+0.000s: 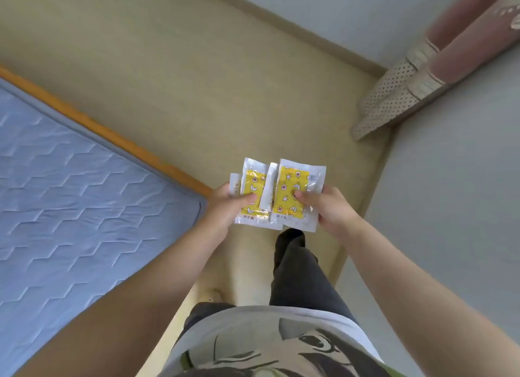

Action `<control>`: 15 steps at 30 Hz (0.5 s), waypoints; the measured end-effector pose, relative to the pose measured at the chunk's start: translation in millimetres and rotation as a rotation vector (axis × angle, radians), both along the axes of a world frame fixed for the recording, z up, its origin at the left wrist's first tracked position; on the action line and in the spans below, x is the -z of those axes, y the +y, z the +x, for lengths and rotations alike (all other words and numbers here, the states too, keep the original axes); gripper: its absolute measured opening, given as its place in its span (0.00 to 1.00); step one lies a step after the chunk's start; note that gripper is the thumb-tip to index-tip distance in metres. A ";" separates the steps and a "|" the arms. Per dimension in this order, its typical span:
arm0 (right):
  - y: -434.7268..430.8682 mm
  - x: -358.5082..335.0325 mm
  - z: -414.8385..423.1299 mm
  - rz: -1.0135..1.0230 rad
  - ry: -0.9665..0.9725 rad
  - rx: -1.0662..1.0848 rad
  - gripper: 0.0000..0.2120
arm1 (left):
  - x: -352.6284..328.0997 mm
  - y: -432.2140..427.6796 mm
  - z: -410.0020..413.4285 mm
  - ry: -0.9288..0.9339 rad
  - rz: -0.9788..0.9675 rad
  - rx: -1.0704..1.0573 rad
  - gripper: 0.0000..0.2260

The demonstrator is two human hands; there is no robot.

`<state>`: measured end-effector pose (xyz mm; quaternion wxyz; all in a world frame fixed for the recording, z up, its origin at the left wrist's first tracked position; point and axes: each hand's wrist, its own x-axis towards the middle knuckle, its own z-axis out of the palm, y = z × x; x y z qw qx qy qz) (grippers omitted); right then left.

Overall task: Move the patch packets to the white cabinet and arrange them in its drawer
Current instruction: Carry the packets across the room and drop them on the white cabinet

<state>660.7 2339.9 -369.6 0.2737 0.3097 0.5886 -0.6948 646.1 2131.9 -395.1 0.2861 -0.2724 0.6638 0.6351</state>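
Several patch packets, white-edged with yellow star-and-moon fronts, are fanned out in front of my body above the floor. My left hand [225, 205] grips the left packets [253, 185], thumb pressed on the top one. My right hand [326, 207] holds the right packet [295, 185], thumb on its yellow face and fingers behind it. The packets overlap in the middle. No white cabinet or drawer is in view.
A blue quilted mattress [70, 193] on an orange wooden frame [118, 140] fills the left. A grey wall [450, 207] runs along the right, with a pink and beige curtain [416, 75] hanging at the upper right. Beige floor [197, 81] stretches ahead between them.
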 end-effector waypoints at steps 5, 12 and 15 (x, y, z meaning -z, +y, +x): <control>61.6 -1.5 -111.3 0.072 -0.008 -0.133 0.08 | -1.3 68.8 -83.9 -0.026 -0.011 -0.095 0.06; 60.9 8.8 -237.2 0.075 -0.032 -0.184 0.09 | -6.0 73.4 -184.7 -0.016 -0.086 -0.294 0.13; 39.7 9.6 -295.2 0.102 -0.005 -0.238 0.09 | -2.9 46.5 -226.9 -0.007 -0.067 -0.379 0.15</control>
